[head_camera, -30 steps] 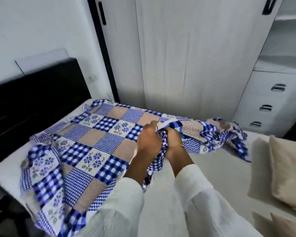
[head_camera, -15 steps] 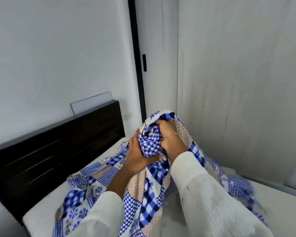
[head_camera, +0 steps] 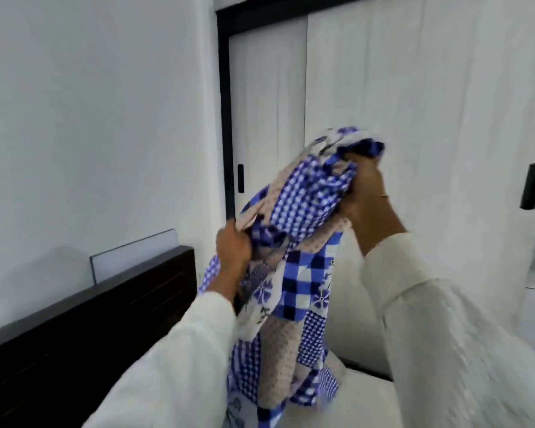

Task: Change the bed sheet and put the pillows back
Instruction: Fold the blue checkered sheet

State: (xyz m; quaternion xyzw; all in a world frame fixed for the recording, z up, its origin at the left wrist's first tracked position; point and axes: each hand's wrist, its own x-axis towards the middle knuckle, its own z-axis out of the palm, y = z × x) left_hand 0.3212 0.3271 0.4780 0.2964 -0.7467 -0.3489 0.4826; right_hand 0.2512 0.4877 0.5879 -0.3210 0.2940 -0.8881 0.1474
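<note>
Holding the bed sheet (head_camera: 294, 273) up in front of me, I have both sleeves in the near foreground. My left hand (head_camera: 233, 250) keeps a closed grip on a gathered fold at the lower left of the bundle. My right hand (head_camera: 363, 189) keeps a closed grip on the bunched top, higher and further right. The sheet is the blue-and-beige patchwork cloth; it hangs between the two hands as a twisted column, and its lower end runs down toward the bare mattress (head_camera: 368, 393) and out of the bottom of the view. I cannot tell whether the tail rests on the mattress or hangs clear of it.

Beyond the sheet, the dark headboard (head_camera: 105, 307) stands on the left against the white wall (head_camera: 90, 118). Furthest back are the pale wardrobe doors (head_camera: 414, 118) with a black handle (head_camera: 533, 189) at the right edge.

Risks, as I judge them:
- The cloth is bunched, not held by an edge. It could open twisted and land crooked.
- The hanging tail could snag a mattress corner if I pull sideways.
- A fold could slip from either grip, since each hand holds only a gathered wad.

No pillows are in view.
</note>
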